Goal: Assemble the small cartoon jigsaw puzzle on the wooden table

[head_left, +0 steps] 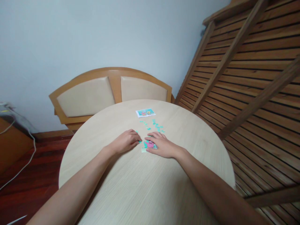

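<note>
A partly joined jigsaw puzzle (150, 144) in pink and teal lies flat on the round table. My right hand (161, 145) rests over its right side, fingers apart and touching it, hiding part of it. To its left, my left hand (128, 140) is closed, its fingertips pinching a small teal puzzle piece (140, 142) at the tabletop. Beyond the hands are several loose teal pieces (157, 125), with another loose group (145, 124) to their left. Farther back is a picture card (145, 112) with a pink and a yellow cartoon figure.
The pale wooden table (131, 184) fills the middle of the view. Behind it, a padded wooden headboard (112, 89) stands against the wall. A slatted wooden frame (246, 81) leans at the right. White cables (32, 153) hang over the dark red floor at the left.
</note>
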A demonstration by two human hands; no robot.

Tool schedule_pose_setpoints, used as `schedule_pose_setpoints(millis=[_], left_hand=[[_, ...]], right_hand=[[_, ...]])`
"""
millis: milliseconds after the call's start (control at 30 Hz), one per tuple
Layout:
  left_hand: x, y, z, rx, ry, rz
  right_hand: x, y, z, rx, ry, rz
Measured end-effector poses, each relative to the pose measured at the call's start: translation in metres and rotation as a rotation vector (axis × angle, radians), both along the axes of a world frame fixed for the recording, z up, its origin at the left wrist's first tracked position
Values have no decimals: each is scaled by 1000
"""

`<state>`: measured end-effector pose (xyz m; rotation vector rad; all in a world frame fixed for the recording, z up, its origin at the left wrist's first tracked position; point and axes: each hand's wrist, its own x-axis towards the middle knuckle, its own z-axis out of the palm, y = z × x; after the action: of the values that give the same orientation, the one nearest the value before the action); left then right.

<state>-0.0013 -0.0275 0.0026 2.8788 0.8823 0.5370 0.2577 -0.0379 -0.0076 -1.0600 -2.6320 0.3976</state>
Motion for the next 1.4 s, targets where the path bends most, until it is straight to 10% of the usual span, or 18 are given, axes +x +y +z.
schedule_pose_setpoints(millis=[867,1400], left_hand=[[9,-11,-1,-530,-256,144],[13,-14,1,-309,-136,184]], right_hand=[[-3,-3,-1,7,0,-8],[-5,-4,2,-1,9,3]])
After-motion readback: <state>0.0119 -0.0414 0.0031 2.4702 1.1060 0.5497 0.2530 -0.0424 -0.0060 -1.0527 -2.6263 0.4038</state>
